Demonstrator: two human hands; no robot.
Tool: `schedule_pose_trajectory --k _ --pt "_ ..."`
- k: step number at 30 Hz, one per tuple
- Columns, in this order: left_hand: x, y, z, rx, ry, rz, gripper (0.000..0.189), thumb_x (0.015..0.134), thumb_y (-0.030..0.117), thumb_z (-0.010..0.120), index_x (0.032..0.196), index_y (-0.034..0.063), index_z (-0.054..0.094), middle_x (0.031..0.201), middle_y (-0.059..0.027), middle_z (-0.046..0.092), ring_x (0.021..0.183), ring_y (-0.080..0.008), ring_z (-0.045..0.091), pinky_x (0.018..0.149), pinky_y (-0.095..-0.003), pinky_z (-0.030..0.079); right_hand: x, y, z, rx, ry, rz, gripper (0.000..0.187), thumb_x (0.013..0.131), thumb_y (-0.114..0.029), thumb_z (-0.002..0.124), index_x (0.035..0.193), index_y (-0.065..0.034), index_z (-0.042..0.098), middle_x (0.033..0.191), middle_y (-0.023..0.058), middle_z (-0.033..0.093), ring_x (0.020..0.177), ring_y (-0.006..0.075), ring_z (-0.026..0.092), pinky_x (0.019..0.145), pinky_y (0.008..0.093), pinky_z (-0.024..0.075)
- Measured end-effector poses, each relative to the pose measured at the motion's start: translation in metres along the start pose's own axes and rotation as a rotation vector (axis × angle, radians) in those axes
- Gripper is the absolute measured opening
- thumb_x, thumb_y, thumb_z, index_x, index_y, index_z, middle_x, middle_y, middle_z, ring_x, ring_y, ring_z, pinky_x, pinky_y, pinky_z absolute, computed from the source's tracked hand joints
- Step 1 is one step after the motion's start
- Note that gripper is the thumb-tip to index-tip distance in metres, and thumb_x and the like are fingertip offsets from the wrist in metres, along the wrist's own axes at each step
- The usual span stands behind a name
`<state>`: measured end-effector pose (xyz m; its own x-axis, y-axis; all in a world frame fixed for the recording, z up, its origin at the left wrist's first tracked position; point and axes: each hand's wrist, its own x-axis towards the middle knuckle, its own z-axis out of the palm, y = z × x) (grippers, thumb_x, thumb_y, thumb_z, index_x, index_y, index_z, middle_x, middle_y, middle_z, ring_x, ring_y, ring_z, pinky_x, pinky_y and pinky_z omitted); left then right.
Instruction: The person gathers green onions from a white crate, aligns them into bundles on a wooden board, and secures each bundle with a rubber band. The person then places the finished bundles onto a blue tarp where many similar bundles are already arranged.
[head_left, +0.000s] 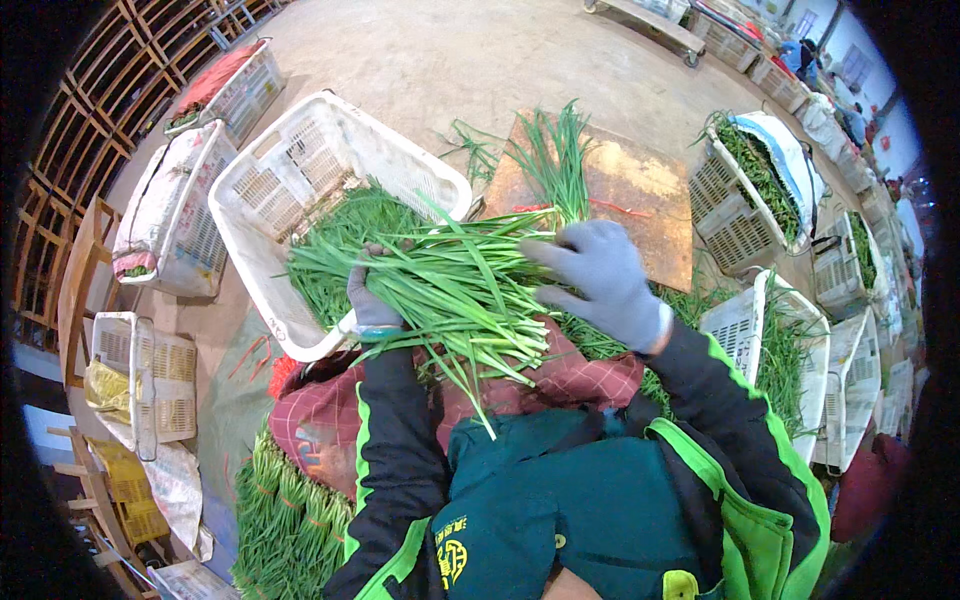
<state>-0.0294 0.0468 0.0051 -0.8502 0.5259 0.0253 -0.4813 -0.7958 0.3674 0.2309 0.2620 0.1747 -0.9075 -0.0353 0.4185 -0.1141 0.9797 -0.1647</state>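
My left hand (373, 292), in a grey work glove, grips a large loose bundle of long green leafy stalks (457, 285), which look like garlic chives, over my lap. My right hand (600, 281), also gloved, is at the pale stem ends with its fingers spread and slightly blurred; whether it pinches any stalk is unclear. Behind it, a smaller bunch of the same greens (562, 172) lies on a worn board (645, 202), across a red tie (619, 208). At the left, a white plastic crate (439, 169) leans towards me with more greens inside.
Tied bunches of greens (292, 517) lie by my left side. White crates stand at left (180, 375) and right (814, 337), several with greens. A wooden rack (97, 112) is at the upper left, a flat cart (649, 26) at the top. People (802, 60) are far off at the upper right.
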Motion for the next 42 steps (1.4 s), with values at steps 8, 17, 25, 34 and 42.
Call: schedule_pose_trajectory --k 8,17,25,34,42 --pt "-0.001 0.007 -0.03 -0.091 0.007 -0.029 0.018 0.094 0.02 0.059 0.104 0.0057 0.063 0.097 -0.0052 0.068 0.095 -0.0238 0.063 0.101 -0.0469 0.048 -0.037 0.033 0.023 -0.157 -0.063 0.004 0.012 0.085 -0.023 0.067 0.094 -0.0161 0.068 0.093 0.0054 0.06 0.088 0.0294 0.06 0.077 0.0443 0.047" --pt "-0.006 -0.011 -0.011 -0.041 0.128 -0.069 0.015 0.092 0.022 0.06 0.098 0.0079 0.065 0.094 -0.0035 0.068 0.094 -0.0255 0.065 0.1 -0.0453 0.05 -0.054 0.008 0.051 0.432 0.051 0.457 0.049 0.081 -0.031 0.078 0.122 -0.0062 0.068 0.126 0.0163 0.062 0.12 0.0319 0.058 0.103 0.0395 0.0445" --pt "-0.019 0.011 -0.007 -0.088 -0.005 -0.067 0.043 0.099 0.034 0.053 0.131 0.0071 0.061 0.132 -0.0153 0.063 0.119 -0.0317 0.06 0.106 -0.0483 0.046 -0.01 0.001 0.109 1.015 0.248 0.635 0.036 0.081 -0.002 0.076 0.116 0.0048 0.069 0.125 0.0079 0.066 0.111 0.0184 0.061 0.096 0.0294 0.0469" --pt "-0.012 0.004 -0.014 0.256 0.055 0.018 0.028 0.095 0.029 0.059 0.105 0.0047 0.067 0.114 -0.0196 0.068 0.113 -0.0389 0.061 0.103 -0.0514 0.047 -0.019 0.012 0.107 1.195 0.293 0.751 0.037 0.09 0.001 0.063 0.127 -0.0018 0.064 0.109 0.006 0.072 0.094 0.0141 0.067 0.082 0.0264 0.0529" --pt "-0.006 0.006 -0.031 0.131 0.198 -0.123 0.035 0.095 0.029 0.054 0.112 0.002 0.067 0.116 -0.0178 0.068 0.108 -0.0346 0.063 0.1 -0.0477 0.049 -0.051 0.032 0.002 0.185 -0.093 0.543 0.043 0.079 -0.007 0.068 0.122 -0.0124 0.068 0.136 0.0165 0.056 0.123 0.0355 0.055 0.104 0.0468 0.0428"
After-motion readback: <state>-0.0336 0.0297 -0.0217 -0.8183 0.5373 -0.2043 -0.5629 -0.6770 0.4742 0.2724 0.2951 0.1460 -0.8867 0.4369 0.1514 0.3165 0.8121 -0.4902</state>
